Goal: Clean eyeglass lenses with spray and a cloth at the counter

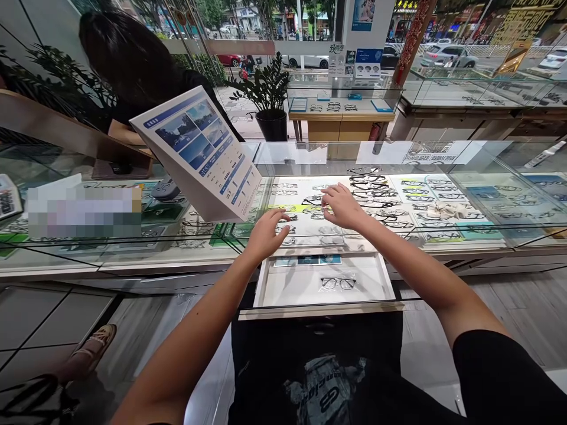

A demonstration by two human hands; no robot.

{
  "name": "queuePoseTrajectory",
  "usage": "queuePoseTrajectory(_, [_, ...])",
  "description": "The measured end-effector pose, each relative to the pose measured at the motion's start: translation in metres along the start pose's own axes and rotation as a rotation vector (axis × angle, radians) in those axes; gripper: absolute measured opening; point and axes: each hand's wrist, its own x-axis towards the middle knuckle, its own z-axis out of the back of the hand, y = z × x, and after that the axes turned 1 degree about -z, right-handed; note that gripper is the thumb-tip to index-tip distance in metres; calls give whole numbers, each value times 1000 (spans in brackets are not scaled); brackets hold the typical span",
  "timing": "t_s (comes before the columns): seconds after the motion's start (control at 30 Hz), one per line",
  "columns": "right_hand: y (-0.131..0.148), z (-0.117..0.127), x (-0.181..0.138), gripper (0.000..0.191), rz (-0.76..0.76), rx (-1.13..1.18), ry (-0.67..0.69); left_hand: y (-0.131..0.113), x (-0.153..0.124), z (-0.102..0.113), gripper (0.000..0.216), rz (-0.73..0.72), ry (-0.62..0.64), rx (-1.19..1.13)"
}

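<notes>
Head view: both hands reach over the lit display surface [155, 260]. The left hand [267, 235] is loosely curved, with its thumb and fingers apart, just beside the left end of the glasses [371, 185]. The right hand [343, 205] is spread with the fingers bent over the middle of the glasses; no frame shows pinched in either, and whether the fingertips touch anything cannot be told. The glasses lie in rows on white between the hands and on to the right, dark frames clustered just past the right hand. Below the hands, a white drawer [287, 290] stands pulled out, with a clear-bagged pair [338, 284] lying inside near its front and blue pictures [308, 260] at its back. Farther right, a pale cloth [447, 211] lies among more frames. To the left, a tent card [208, 153] stands tilted, with a grey handset [165, 190] beside it. Behind the card a person [128, 59] in black leans forward. A potted plant [268, 88] stands beyond the surface.
</notes>
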Motion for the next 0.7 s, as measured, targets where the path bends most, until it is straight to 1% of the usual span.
queuePoseTrajectory(0.07, [11,14,-7,18,26,40,-44,1,0,-1,33,-8,6,20])
queuePoseTrajectory(0.13, [29,31,-18,19,73,133,-30,3,0,-3,41,-28,19,63])
queuePoseTrajectory(0.17, [39,37,-24,18,110,201,28,4,1,-4,45,-37,27,94])
queuePoseTrajectory(0.2, [50,41,-30,18,162,277,129,5,2,-6,50,-43,37,128])
queuePoseTrajectory(0.27, [68,37,-39,15,261,375,370,8,6,-8,58,-40,55,198])
queuePoseTrajectory(0.33, [79,14,-43,13,293,361,569,9,13,-9,63,-28,75,251])
queuePoseTrajectory(0.37, [82,-2,-43,13,280,328,621,10,18,-9,64,-24,88,267])
queuePoseTrajectory(0.4, [82,-20,-41,13,252,297,633,11,23,-9,66,-23,103,277])
queuePoseTrajectory(0.47, [76,-55,-33,15,182,262,595,13,35,-8,69,-31,137,279])
queuePoseTrajectory(0.53, [65,-81,-23,19,72,189,521,16,46,-7,72,-41,165,275])
queuePoseTrajectory(0.6, [48,-94,-11,25,-16,117,465,18,54,-8,75,-39,172,273])
queuePoseTrajectory(0.67, [27,-96,1,32,-96,65,450,19,57,-9,77,-26,165,273])
queuePoseTrajectory(0.7, [16,-95,7,33,-131,45,465,19,57,-10,78,-20,159,272])
